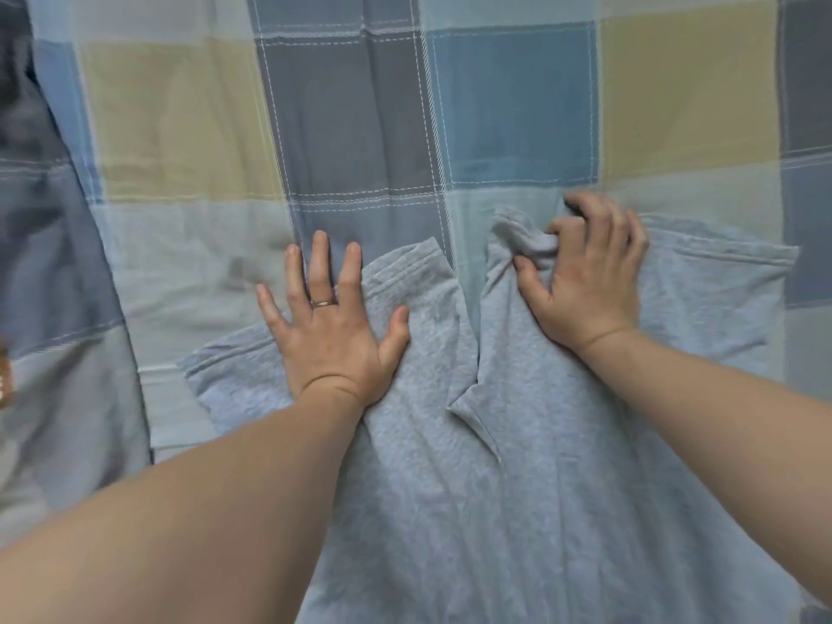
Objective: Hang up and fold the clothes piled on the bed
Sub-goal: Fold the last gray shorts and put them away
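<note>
A light grey knit garment (472,488) lies spread on the bed, two hemmed ends pointing away from me with a gap between them. My left hand (331,326) lies flat on the left end, fingers straight and spread, a ring on one finger. My right hand (590,281) sits on the right end with its fingers curled, bunching a fold of the grey fabric near the hem.
The bed is covered by a checked quilt (351,105) in blue, grey and pale yellow squares. A darker blue fold of bedding (54,272) runs down the left side. A small brown object (5,376) shows at the left edge.
</note>
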A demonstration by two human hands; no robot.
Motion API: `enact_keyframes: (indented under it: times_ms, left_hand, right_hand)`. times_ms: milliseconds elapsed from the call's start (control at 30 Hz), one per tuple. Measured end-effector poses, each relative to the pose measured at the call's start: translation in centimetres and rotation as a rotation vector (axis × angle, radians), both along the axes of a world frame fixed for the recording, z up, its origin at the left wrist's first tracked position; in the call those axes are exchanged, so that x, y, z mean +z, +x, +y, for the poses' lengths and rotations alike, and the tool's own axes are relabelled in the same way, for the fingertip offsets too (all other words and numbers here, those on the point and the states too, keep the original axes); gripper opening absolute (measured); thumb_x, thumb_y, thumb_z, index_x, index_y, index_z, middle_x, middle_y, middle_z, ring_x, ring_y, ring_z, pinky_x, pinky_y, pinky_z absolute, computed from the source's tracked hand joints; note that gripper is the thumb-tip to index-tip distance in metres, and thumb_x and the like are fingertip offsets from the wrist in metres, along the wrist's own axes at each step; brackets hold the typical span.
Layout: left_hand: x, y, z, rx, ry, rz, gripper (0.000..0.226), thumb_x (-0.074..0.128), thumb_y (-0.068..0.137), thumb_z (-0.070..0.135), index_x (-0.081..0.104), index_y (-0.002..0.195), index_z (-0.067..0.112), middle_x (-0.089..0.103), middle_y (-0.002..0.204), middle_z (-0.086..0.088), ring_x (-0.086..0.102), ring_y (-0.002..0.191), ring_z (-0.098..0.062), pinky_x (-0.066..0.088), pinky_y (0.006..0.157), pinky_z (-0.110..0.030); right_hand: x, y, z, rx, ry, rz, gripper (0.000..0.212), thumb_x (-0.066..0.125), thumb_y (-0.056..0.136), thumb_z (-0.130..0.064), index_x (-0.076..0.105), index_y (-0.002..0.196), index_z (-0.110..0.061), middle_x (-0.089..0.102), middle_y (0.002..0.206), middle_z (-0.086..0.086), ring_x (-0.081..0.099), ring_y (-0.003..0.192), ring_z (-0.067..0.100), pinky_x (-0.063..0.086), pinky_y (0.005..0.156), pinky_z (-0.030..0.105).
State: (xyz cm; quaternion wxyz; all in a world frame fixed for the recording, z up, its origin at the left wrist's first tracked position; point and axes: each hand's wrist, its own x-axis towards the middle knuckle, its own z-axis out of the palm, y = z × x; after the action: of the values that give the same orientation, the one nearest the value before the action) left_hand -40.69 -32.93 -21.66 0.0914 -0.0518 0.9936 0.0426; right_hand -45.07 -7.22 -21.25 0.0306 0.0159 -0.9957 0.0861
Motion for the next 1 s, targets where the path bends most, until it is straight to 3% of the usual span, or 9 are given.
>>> enact_keyframes:
  times_ms: [167,333,400,467,600,700,767,867,1000]
  left_hand:
    - [-0.1,0.1,-0.2,0.010,0.015,0.025,0.075,0.029,0.088,0.067,0.029,0.150,0.025,0.013,0.167,-0.004,0.006,0.154,-0.030,0.005,0.118,-0.066]
    - [-0.2,-0.6,0.1,0.006,0.027,0.090,0.057,0.033,0.093,0.063,0.039,0.134,0.023,0.024,0.162,-0.005,0.014,0.151,-0.031,0.008,0.118,-0.061]
    - [0.1,-0.8,0.3,-0.003,0.000,0.107,0.051,0.039,0.094,0.057,0.045,0.124,0.016,0.038,0.151,-0.010,0.030,0.140,-0.036,0.021,0.112,-0.057]
    - [0.7,0.1,0.6,-0.004,-0.028,0.121,0.044,0.044,0.096,0.048,0.050,0.115,0.010,0.051,0.133,-0.017,0.045,0.120,-0.040,0.034,0.096,-0.053]
    - [3.1,7.9,1.8,-0.025,0.098,-0.016,0.028,0.050,0.097,0.033,0.047,0.105,0.007,0.064,0.099,-0.025,0.059,0.091,-0.045,0.043,0.076,-0.048]
    - [6.7,18.0,4.5,-0.044,0.211,-0.228,0.035,0.052,0.098,0.033,0.043,0.119,0.007,0.066,0.100,-0.018,0.062,0.096,-0.043,0.044,0.071,-0.044]
    - [10.7,25.2,7.1,0.018,0.321,-0.335,0.027,0.055,0.097,0.033,0.043,0.109,0.011,0.065,0.099,-0.015,0.062,0.098,-0.040,0.042,0.069,-0.041]
    - [18.1,35.0,11.0,0.148,0.441,-0.453,0.032,0.059,0.096,0.030,0.048,0.118,0.010,0.065,0.110,-0.020,0.060,0.105,-0.040,0.048,0.083,-0.043]
    - [27.9,40.9,16.7,0.200,0.577,-0.439,0.034,0.060,0.096,0.028,0.049,0.121,0.008,0.063,0.117,-0.017,0.058,0.110,-0.039,0.045,0.087,-0.041]
  right_hand:
    - [0.0,-0.2,-0.6,-0.015,0.018,0.025,0.033,0.052,0.091,-0.040,0.053,0.095,-0.007,0.055,0.115,0.019,0.047,0.107,0.035,0.028,0.093,0.046]
    - [0.4,1.6,-1.1,-0.165,0.006,0.004,0.030,0.052,0.094,-0.034,0.055,0.100,-0.005,0.055,0.110,0.020,0.050,0.104,0.037,0.032,0.091,0.048]
    - [0.4,6.0,-1.0,-0.201,-0.013,0.025,0.026,0.057,0.093,-0.029,0.058,0.100,-0.004,0.055,0.108,0.020,0.050,0.104,0.036,0.030,0.093,0.047]
    - [0.5,12.0,0.0,-0.196,-0.020,0.015,0.021,0.062,0.090,-0.024,0.061,0.099,-0.004,0.057,0.104,0.018,0.048,0.103,0.033,0.027,0.095,0.045]
    - [3.2,23.6,3.5,-0.180,-0.024,-0.149,0.019,0.055,0.085,-0.022,0.058,0.097,-0.007,0.060,0.097,0.013,0.059,0.096,0.033,0.029,0.100,0.047]
    - [7.6,30.1,5.8,-0.236,-0.044,-0.355,0.019,0.060,0.091,-0.017,0.062,0.108,-0.008,0.061,0.106,0.012,0.059,0.106,0.032,0.023,0.108,0.049]
    - [12.0,33.9,7.0,-0.276,-0.016,-0.462,0.030,0.053,0.097,-0.024,0.060,0.122,-0.010,0.061,0.119,0.008,0.054,0.118,0.029,0.018,0.113,0.047]
    - [20.1,38.7,8.8,-0.349,-0.118,-0.430,0.034,0.049,0.099,-0.027,0.057,0.128,-0.011,0.065,0.123,0.013,0.053,0.125,0.029,0.020,0.112,0.043]
    - [30.9,42.8,12.5,-0.342,-0.374,-0.296,0.012,0.054,0.099,-0.022,0.044,0.098,-0.016,0.070,0.089,0.017,0.063,0.090,0.039,0.033,0.084,0.041]
